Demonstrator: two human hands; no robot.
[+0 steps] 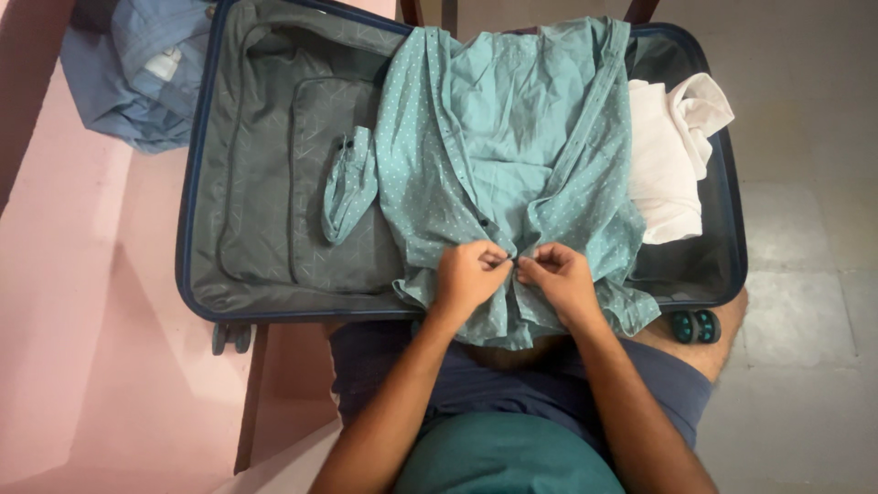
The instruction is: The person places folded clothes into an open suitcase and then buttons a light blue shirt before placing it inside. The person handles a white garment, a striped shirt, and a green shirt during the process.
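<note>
A teal dotted shirt (512, 137) lies spread face up over the middle of an open dark blue suitcase (197, 165), its hem hanging over the near edge. My left hand (466, 276) pinches the shirt's left front edge near the bottom. My right hand (560, 274) pinches the right front edge right beside it, fingertips almost touching at a button. One sleeve (349, 187) is folded over onto the grey lining of the left half.
A white folded garment (672, 155) lies in the suitcase's right half. A blue denim garment (137, 69) sits on the pink surface at upper left. Suitcase wheels (695, 326) stick out at the near right. My knees are under the suitcase's near edge.
</note>
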